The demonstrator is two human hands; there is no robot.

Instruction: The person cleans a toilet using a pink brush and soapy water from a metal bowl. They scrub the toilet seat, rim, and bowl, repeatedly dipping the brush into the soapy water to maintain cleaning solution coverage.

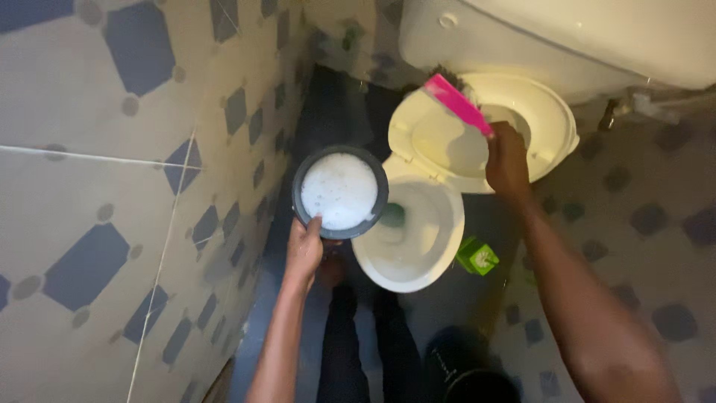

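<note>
The left hand grips the round dark foam-filled bowl from below; the right hand is closed around the pink-handled brush over the cream toilet seat.

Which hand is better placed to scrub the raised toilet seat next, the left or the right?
The right hand, probably. It grips the pink-handled brush, whose head already lies against the raised cream toilet seat. The left hand holds the round dark bowl of white foam beside the toilet.
</note>
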